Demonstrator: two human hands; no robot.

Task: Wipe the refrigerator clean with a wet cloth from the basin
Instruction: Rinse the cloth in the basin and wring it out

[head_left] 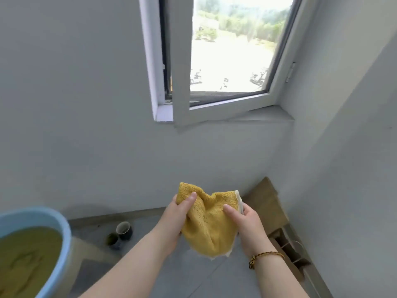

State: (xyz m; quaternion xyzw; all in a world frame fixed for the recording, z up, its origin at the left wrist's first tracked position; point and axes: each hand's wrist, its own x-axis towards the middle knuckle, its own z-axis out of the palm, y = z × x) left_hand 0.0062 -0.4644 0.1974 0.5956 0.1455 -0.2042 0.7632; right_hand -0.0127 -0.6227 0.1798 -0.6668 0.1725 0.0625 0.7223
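Two hands hold one fluffy yellow towel cloth (pixel 209 222) up in the air, left hand (pixel 176 220) and right hand (pixel 247 222) each closed on a side. The round blue basin (pixel 64 229) of water sits low, nearer the left hand. No fridge shows.

I see open floor (pixel 193 274) ahead toward the wall; two small cups (pixel 120 234) block the left, the basin (pixel 62 231) beyond, cardboard boxes (pixel 277 214), seemingly, fill the right corner.
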